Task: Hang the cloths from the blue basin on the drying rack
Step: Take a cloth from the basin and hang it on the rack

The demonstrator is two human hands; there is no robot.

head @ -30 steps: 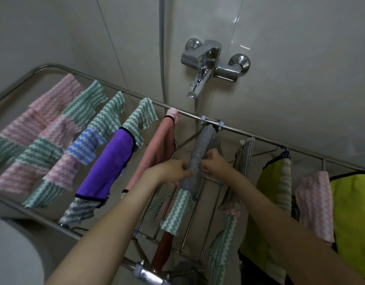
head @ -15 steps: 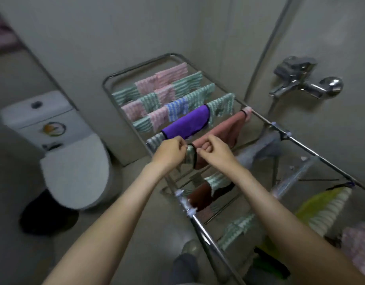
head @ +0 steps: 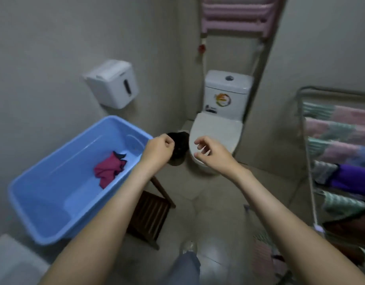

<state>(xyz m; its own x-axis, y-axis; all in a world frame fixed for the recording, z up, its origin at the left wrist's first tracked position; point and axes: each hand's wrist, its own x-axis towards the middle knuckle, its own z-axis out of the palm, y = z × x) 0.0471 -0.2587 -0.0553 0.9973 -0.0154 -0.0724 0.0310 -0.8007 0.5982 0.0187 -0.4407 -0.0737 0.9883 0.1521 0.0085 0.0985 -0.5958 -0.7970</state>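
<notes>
L hand (head: 159, 150) is up in front, curled into a loose fist, nothing in it that I can see. R hand (head: 211, 154) is just beside it, fingers slack, empty. Both hover over the floor btwn basin and toilet (head: 216, 136).

The blue basin (head: 50, 202) is low on my left and seems propped on a dark wooden stool (head: 150, 214). One cloth (head: 107, 170) lies in it, magenta w/ dark trim, crumpled toward the far end of the bottom.

Step in hand, as I read it: fetch that one. L is nearer, so drop it over the near rim and pinch an edge or corner, not the bunched middle. Lift so it falls open, then swing right to the drying rack (head: 312, 182).

Free rail? Can't tell. The rack's cut off at the right edge, and only its end frame and blurry rows of hung cloths (head: 342, 128) show. The dark round thing (head: 178, 145) on the floor past my hands is too smeared to name. Whether a 2nd cloth hides in those folds, no idea.
</notes>
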